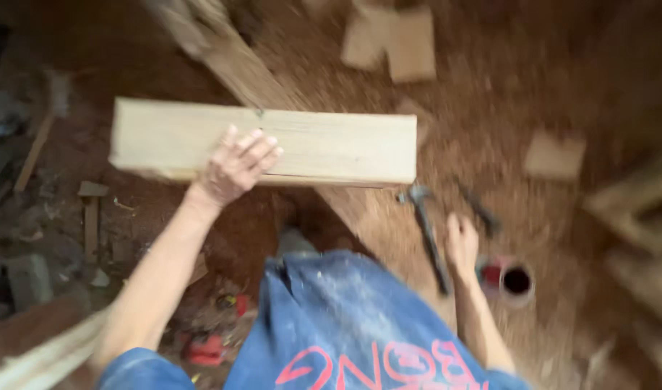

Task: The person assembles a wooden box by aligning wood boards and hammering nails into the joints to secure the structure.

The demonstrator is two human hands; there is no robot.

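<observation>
At 12 o'clock from my body, my left hand (237, 165) grips the pale rectangular wood block (266, 142) from its near long edge, fingers spread over the top face; open sawdust floor (475, 108) lies beyond its right end. Block surface is smooth, light, faintly grained. At 3 o'clock, my right hand (461, 242) hangs beside a claw hammer (426, 231); whether it holds anything I cannot tell.

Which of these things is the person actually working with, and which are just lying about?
In hand:
left hand gripping the pale wooden block
right hand beside the hammer

Lying about:
wood offcuts
small round can
red tool
</observation>
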